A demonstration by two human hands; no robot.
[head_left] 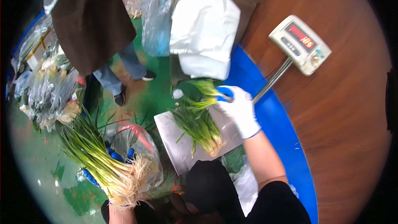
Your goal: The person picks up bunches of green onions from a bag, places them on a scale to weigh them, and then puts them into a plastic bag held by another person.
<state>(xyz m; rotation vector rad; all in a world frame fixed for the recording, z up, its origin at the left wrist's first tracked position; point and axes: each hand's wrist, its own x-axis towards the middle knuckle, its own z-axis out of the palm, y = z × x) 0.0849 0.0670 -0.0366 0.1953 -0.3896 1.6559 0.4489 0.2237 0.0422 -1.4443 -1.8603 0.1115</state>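
Note:
My left hand (117, 156), in a blue-palmed glove, is wrapped round a thick bunch of green onions (97, 153) at the lower left. Their pale roots hang toward me, and the leaves point up and left. My right hand (242, 110), gloved in white with blue on the fingers, pinches a few green onions (207, 101) by their stalks. It is over the metal pan (168, 128) of a weighing scale. Another bundle of green onions (201, 130) lies on that pan, roots toward me. Red digits glow on the scale's display (302, 37), too blurred to read.
A stuffed white plastic bag (205, 20) stands beyond the pan. Bagged vegetables (45, 83) are piled at the left, near a person in a dark apron (91, 25). An open clear bag (153, 161) lies by my left hand. A blue rim (286, 137) borders the brown surface (340, 120) at right.

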